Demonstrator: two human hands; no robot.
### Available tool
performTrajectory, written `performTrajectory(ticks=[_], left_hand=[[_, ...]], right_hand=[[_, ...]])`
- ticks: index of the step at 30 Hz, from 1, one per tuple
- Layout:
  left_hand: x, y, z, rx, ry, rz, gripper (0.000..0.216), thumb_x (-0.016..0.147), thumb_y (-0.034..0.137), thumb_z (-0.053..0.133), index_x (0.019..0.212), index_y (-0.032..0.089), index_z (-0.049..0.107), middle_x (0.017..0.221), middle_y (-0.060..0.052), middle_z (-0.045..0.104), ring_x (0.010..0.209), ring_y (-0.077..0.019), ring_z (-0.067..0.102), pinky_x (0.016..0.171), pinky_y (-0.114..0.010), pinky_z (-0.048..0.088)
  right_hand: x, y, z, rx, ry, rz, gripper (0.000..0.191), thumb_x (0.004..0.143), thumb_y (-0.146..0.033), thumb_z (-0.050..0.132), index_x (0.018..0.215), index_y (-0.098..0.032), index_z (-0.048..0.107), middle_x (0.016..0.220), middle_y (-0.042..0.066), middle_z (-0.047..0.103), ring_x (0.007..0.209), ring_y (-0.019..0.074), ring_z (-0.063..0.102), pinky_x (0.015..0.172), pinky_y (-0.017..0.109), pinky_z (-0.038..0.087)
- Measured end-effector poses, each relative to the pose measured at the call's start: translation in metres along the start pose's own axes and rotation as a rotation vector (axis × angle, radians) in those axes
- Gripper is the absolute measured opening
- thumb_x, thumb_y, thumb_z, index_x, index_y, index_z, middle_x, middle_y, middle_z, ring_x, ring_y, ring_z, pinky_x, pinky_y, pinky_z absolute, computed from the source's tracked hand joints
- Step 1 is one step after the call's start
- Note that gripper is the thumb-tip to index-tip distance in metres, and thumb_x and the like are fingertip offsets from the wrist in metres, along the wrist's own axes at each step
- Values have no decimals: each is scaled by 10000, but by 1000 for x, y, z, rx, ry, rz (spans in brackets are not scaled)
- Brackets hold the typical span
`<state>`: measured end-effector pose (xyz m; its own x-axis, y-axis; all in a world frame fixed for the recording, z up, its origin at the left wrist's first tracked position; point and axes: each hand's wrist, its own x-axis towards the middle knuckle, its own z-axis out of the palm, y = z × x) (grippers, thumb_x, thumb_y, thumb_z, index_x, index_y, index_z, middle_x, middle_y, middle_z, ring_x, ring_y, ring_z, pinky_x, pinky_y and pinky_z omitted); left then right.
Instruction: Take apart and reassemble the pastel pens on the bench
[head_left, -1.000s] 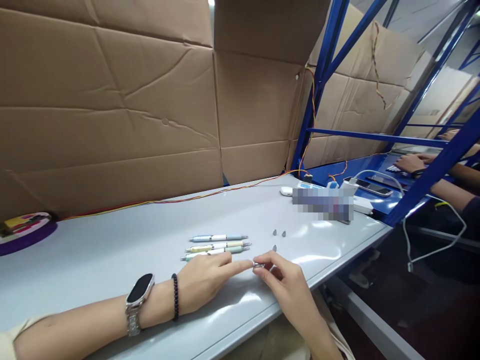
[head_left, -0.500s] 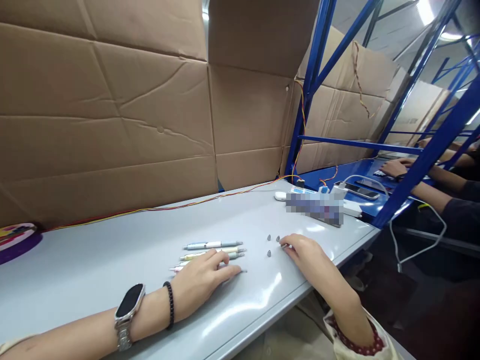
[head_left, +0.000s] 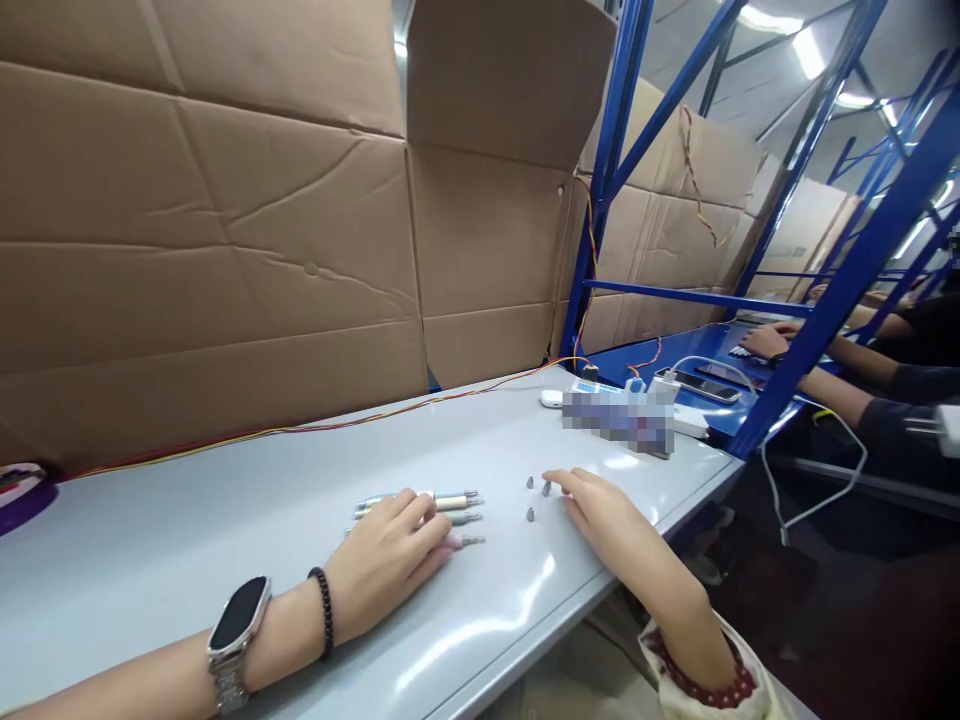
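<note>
My left hand lies flat on the grey table, fingers spread over several pastel click pens that lie side by side with their tips pointing right. It wears a smartwatch and a black bead bracelet at the wrist. My right hand rests palm down to the right of the pens, fingers stretched out. Its fingertips touch the table beside three small grey metal cone tips. Nothing shows between the fingers of either hand.
Cardboard sheets wall off the back of the table, with a red-yellow wire along their foot. A white device and cables sit at the far right. Beyond a blue rack post, another person's arms work at a blue bench.
My right hand let go of a small metal piece pinched near the pens and moved right to the cone tips. My left hand slid onto the pens and pushed them together.
</note>
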<state>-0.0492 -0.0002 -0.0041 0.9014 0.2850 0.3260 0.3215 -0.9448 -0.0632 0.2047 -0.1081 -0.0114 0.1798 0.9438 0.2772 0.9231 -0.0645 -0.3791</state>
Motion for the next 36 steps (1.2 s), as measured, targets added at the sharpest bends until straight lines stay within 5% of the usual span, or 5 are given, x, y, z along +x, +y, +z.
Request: performTrajectory(ticks=[10,13,20,24,36], left_hand=[[1,-3,6,62,7,3,306,955,326,310,799,172,524,872,-65,537,753,-185,476,636,-295,396],[1,-2,4,23,24,12,311,963,331,276,822,173,503,870,-66,565,739,-185,496,646,-302,394],[-5,-3,4,-316,-7,-32,247,962,336,235,892,202,430,763,-12,623,629,-155,546,595,-261,386],[-4,-3,3,-340,-77,-133,211,953,342,241,988,217,407,726,11,599,630,-160,547,580,-249,384],[0,1,0,-399,-105,-144,268,958,360,228,942,209,450,757,0,605,642,-150,559,590,-241,402]], right_hand=[[-11,-26,3,83,63,-29,257,887,-210,434,1100,-206,577,1032,77,623,928,218,596,794,357,474],[-10,-40,13,106,41,-54,174,866,-159,459,922,-190,621,907,67,631,847,213,600,744,345,477],[-24,-51,31,626,277,-4,140,868,-296,506,851,-199,605,790,24,638,698,151,600,644,242,495],[-30,-60,33,881,295,53,150,830,-338,562,860,-197,602,782,24,633,695,149,614,613,212,517],[-28,-70,39,761,271,-8,123,840,-254,524,883,-202,627,833,28,654,732,148,615,669,225,501]])
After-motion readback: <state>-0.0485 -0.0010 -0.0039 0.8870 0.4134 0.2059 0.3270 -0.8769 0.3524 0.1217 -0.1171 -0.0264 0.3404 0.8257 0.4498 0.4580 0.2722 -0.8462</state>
